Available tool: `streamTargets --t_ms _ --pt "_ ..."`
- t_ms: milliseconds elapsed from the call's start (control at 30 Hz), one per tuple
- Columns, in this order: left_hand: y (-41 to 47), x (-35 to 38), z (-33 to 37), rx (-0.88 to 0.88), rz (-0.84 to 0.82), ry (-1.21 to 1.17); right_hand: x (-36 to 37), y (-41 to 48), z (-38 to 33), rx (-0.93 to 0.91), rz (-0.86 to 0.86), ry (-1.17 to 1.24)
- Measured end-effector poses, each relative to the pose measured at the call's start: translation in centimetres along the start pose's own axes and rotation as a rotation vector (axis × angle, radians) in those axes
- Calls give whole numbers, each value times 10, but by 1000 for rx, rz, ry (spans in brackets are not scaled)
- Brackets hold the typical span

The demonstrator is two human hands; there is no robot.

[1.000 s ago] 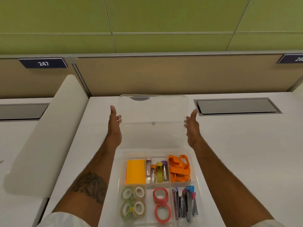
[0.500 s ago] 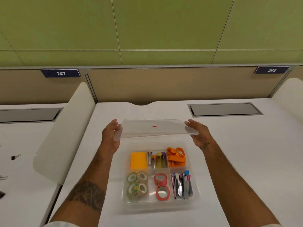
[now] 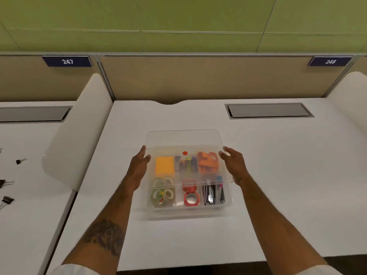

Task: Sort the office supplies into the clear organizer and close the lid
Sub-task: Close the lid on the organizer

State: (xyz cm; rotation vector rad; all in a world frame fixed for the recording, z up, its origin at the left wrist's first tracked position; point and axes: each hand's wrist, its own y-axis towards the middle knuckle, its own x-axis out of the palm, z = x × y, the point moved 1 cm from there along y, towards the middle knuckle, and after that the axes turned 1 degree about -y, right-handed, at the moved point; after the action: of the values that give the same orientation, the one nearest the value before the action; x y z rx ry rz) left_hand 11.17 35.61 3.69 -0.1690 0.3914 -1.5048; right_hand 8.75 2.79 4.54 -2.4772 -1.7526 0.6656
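A clear organizer stands on the white desk in front of me. Its compartments hold an orange sticky-note pad, small tubes, an orange strap, clear tape rolls, red tape rolls and a bunch of clips and pens. A clear lid with a red dot hovers over the organizer's back half, tilted. My left hand grips the lid's left edge and my right hand grips its right edge.
White curved dividers flank the desk on both sides. A grey cable hatch lies at the back right. Black binder clips are scattered on the neighbouring desk to the left. A beige partition with number plates runs behind.
The lid has swung from upright to nearly flat and come down toward me over the organizer. Both hands moved with it along its side edges.
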Motion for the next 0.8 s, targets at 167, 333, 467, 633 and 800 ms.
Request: streamTargets --t_ms 167,333,467,633,800 --pt "-10 3 -30 9 23 106 4 -22 38 -36 47 -102" --pt "-17 8 -52 0 43 127 4 -31 56 -39 51 -140" --pt "-20 12 -59 18 55 152 4 -32 65 -32 44 -160" --pt "-18 11 -68 28 77 159 6 -30 71 -82 -4 -307" --pt "-21 10 -73 47 128 176 9 -29 74 -82 60 -345"
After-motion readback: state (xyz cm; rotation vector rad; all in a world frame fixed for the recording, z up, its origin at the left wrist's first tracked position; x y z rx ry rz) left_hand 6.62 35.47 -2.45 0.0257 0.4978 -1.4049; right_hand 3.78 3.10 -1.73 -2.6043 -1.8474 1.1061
